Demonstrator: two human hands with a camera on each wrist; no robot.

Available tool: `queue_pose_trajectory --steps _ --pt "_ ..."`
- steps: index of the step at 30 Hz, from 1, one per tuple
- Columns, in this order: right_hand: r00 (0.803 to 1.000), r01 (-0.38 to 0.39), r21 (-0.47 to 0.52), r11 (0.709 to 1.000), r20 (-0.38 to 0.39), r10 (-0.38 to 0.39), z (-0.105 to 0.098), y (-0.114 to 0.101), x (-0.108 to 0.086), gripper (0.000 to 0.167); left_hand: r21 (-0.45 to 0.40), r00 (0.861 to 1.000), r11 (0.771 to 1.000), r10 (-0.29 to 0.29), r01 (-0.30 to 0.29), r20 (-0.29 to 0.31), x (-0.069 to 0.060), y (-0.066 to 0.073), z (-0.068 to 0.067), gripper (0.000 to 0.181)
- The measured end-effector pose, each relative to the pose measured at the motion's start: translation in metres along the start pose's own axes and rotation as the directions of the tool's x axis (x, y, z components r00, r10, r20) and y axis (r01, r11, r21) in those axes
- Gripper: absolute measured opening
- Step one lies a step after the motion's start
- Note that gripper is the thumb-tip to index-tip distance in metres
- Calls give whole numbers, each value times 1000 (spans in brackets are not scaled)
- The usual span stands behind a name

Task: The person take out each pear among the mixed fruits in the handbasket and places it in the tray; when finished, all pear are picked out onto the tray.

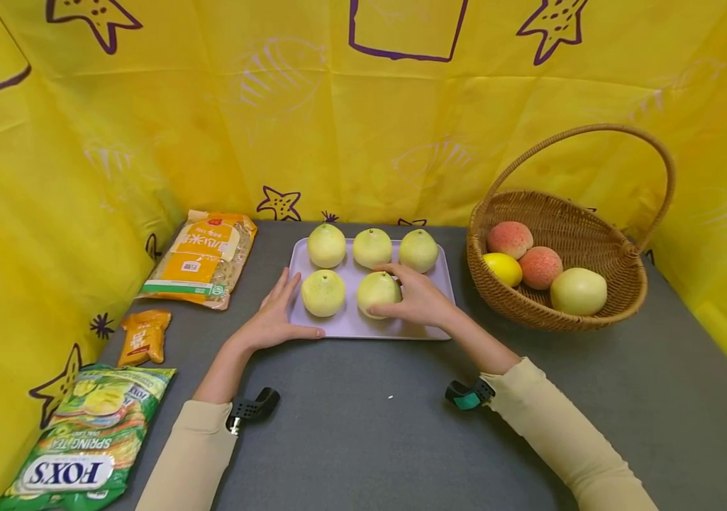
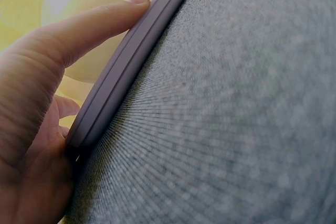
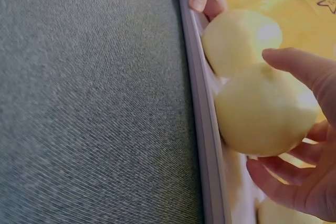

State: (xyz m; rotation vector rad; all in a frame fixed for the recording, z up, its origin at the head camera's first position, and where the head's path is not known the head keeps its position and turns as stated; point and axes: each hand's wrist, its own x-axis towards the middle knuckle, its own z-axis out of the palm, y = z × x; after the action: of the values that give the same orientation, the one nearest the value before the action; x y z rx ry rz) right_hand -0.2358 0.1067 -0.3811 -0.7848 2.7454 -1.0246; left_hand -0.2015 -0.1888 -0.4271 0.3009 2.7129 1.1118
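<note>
Several round, pale yellow-green fruits sit on a light purple tray [image 1: 350,328], three at the back and two in front. My right hand [image 1: 423,298] curls its thumb and fingers around the front right fruit [image 1: 377,292]; in the right wrist view this fruit [image 3: 265,111] is between thumb and fingertips, on the tray. The front left fruit [image 1: 323,292] stands beside it. At the tray's front left corner rests my left hand [image 1: 276,316], fingers straight along the left side. Its thumb [image 2: 100,24] lies on the front rim in the left wrist view.
To the right stands a wicker basket [image 1: 555,316] holding two peaches [image 1: 510,239], a lemon [image 1: 503,270] and a pale fruit [image 1: 579,292]. On the left lie an orange-and-clear packet [image 1: 200,259], a small orange packet [image 1: 145,337] and a green FOX'S bag [image 1: 85,440]. Yellow cloth [image 1: 389,142] hangs behind.
</note>
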Motion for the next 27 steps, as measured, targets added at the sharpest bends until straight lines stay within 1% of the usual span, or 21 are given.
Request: queue_pose_trajectory --steps 5,10,16,21,27 --pt "1000 -15 68 998 28 14 2 3 -3 82 -4 1000 1000 -1 1 0 0 0 0 127" --pt "1000 -14 108 994 22 11 5 4 -6 84 -1 1000 1000 6 -6 -2 -1 1 0 127" --pt "1000 4 117 993 6 -5 7 6 -6 83 -5 1000 1000 -1 1 0 0 1 -1 127" --pt "1000 18 116 993 9 -19 9 5 -6 85 -10 1000 1000 -1 1 -1 -1 1 -1 127" --pt "1000 7 105 994 22 -9 10 5 -6 86 -9 1000 1000 2 -2 -1 -1 1 0 127"
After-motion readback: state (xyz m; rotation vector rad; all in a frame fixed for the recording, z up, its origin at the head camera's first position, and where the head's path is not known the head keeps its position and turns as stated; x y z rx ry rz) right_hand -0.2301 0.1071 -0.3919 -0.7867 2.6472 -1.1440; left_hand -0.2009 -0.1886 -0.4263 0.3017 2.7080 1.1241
